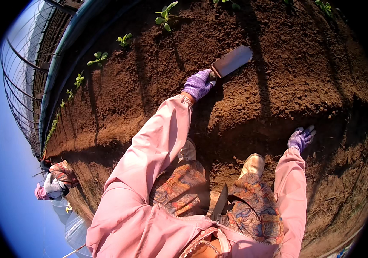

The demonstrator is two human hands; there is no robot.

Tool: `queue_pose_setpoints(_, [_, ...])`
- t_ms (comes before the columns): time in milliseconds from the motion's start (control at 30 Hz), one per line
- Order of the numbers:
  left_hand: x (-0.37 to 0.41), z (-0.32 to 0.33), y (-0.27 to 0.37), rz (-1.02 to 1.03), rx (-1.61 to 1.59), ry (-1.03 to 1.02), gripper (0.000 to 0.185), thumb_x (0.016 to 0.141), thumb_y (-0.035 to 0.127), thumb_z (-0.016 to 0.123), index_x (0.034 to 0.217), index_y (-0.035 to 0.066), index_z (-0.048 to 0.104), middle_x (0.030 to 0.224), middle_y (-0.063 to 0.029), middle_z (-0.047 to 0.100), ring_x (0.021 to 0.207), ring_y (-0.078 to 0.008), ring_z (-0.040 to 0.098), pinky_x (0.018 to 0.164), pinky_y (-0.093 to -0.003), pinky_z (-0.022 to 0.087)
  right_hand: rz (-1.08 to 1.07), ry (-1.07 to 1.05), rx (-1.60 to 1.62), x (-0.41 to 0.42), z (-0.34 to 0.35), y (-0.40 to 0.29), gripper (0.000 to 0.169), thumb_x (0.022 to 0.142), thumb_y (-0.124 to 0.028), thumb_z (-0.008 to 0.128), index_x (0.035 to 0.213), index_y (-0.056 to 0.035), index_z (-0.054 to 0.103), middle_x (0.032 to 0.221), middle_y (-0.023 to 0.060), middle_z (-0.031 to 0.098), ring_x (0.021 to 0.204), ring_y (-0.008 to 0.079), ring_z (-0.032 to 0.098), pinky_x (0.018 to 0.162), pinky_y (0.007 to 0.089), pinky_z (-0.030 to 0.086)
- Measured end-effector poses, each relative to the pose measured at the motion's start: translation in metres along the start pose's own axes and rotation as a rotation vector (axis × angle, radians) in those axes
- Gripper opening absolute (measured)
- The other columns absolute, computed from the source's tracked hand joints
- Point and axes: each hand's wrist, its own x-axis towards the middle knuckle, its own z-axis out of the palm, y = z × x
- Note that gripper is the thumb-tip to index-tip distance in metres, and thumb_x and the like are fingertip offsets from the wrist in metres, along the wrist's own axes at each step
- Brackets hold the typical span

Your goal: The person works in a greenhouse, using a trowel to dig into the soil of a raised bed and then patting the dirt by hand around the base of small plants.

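My left hand, in a purple and white striped knit glove, grips the short handle of a hand tool with a broad flat metal blade. The blade lies over the brown soil of a raised bed, its tip pointing up and right in the picture. My right hand, gloved alike, is low beside the bed's edge, its fingers somewhat apart and nothing visible in it. Leafy green seedlings stand in a curving row along the far side of the bed, one of them a small plant at the upper left.
My light-coloured shoes are in the shaded furrow beside the bed. A dark strap or flap hangs between my knees. Another person bends over farther along the row. Greenhouse hoops and a rolled plastic sheet edge the left.
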Motion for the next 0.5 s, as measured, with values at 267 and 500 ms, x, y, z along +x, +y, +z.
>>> queue_pose_setpoints(267, [0.003, -0.019, -0.085, -0.808, -0.43, 0.411, 0.038, 0.078, 0.03, 0.06, 0.1, 0.0, 0.051, 0.083, -0.0165, 0.06, 0.068, -0.0267, 0.059, 0.058, -0.0341, 0.048, 0.009, 0.045, -0.029, 0.002, -0.002, -0.003, 0.056, 0.085, -0.034, 0.036, 0.134, -0.0133, 0.018, 0.137, 0.0167, 0.02, 0.122, 0.034, 0.026, 0.101, 0.044, 0.021])
queue_pose_setpoints(500, [0.025, 0.025, 0.041, -0.103, -0.334, -0.022, 0.038, 0.078, 0.031, 0.058, 0.102, 0.003, 0.051, 0.087, -0.0179, 0.059, 0.082, -0.03, 0.057, 0.073, -0.0361, 0.043, 0.026, -0.002, -0.075, 0.002, 0.001, -0.001, 0.056, 0.087, -0.035, 0.033, 0.135, -0.0118, 0.018, 0.138, 0.0164, 0.018, 0.122, 0.0332, 0.026, 0.099, 0.0442, 0.022])
